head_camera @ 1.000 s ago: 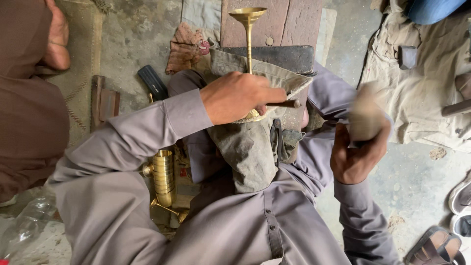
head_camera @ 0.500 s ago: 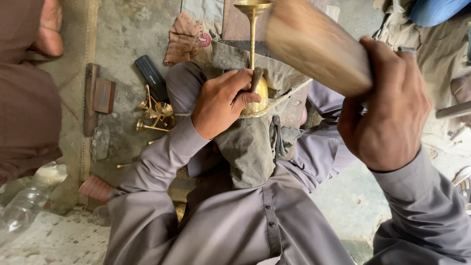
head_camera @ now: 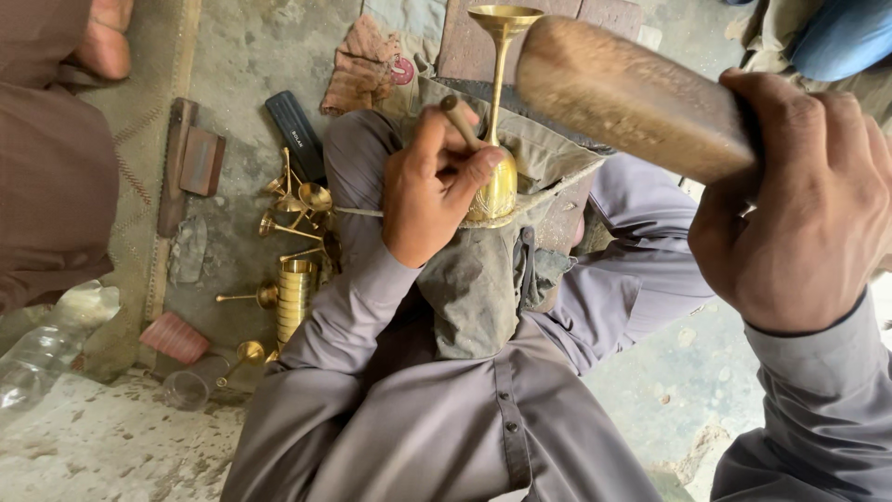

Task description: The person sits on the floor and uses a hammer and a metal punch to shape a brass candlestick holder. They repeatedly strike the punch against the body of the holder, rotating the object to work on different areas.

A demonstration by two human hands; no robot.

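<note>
Above engraved brass goblet [head_camera: 499, 177], rough wooden mallet [head_camera: 623, 93]

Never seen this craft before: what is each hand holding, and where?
Left hand pinches a small punch against the brass goblet; right hand grips a wooden mallet at its near end.

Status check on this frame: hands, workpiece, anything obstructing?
Left hand grips a punch tool against the brass goblet. Right hand holds wooden mallet raised. Goblet lies on lap cloth. Nothing between mallet and punch.

Brass pieces [head_camera: 295, 232] crowd the floor beside the left knee; bare concrete floor [head_camera: 678, 372] lies open at right.
</note>
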